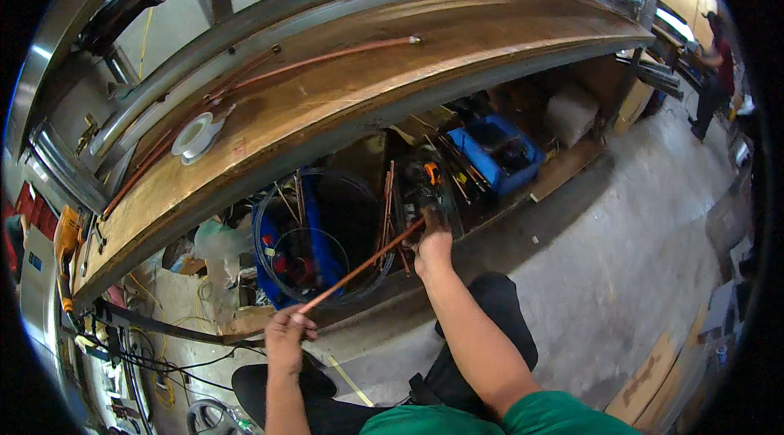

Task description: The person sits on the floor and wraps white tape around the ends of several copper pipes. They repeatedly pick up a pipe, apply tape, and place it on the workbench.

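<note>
Head view is showing the front edge (384, 108) of a wooden workbench (310, 80) bowing across beyond both hands, with a loaded lower shelf (563, 172) sitting beneath it. Grey floor (588, 272) is spreading out to the right of the right forearm, giving that side the most room, while the person's dark-clad knees are taking up the near side.

A slim copper-coloured rod (359, 270) is spanning the space between the hands in front of the shelf, its long axis slanting from lower left, nearer the body, to upper right, toward the shelf. The left hand (286, 341) is pinching the near end, fingers curled in; the right hand (433, 249) is gripping around the far end, its fingertips hard to make out against dark clutter.

On the shelf, a blue bin (516, 177) is resting right of an orange object (431, 174), and a wire coil (258, 243) is leaning left. More thin rods (327, 58) and a white roll (194, 138) are lying on the benchtop. Another person (719, 67) is standing far right.
</note>
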Motion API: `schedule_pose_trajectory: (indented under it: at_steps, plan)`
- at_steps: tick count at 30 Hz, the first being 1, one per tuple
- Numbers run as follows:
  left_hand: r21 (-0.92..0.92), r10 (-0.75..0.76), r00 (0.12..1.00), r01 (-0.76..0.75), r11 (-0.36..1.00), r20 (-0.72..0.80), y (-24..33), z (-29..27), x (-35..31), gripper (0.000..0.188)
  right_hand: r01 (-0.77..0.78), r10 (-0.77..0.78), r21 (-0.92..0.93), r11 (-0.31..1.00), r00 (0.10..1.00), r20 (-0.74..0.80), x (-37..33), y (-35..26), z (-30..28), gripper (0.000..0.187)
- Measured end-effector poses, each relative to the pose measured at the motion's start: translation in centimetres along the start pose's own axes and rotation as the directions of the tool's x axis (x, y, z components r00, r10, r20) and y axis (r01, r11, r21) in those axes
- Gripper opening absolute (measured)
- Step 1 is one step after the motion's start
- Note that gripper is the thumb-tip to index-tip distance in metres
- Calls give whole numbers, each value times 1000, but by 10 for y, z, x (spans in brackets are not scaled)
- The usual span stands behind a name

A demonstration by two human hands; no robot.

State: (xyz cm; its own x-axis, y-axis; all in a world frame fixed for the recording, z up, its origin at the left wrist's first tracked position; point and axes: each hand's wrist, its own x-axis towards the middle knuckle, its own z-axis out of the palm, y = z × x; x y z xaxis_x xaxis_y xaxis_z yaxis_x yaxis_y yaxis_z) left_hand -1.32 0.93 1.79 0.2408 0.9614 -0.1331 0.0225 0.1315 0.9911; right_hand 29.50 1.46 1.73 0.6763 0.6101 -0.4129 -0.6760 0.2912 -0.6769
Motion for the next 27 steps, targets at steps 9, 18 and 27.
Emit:
schedule_pose_trajectory:
  at_steps: [9,18,27]
  plan:
    - [-626,150,971,-234,744,-185,24,-86,49,28,127,243,-690,713,878,412,-25,56,-11,26]
    - [-599,-61,971,-91,795,-229,8,-106,96,24,81,620,-760,644,526,582,-28,52,-18,16]
    - [-568,-178,918,-60,821,-354,-1,-110,92,19,548,738,-799,248,427,522,-65,53,9,30]
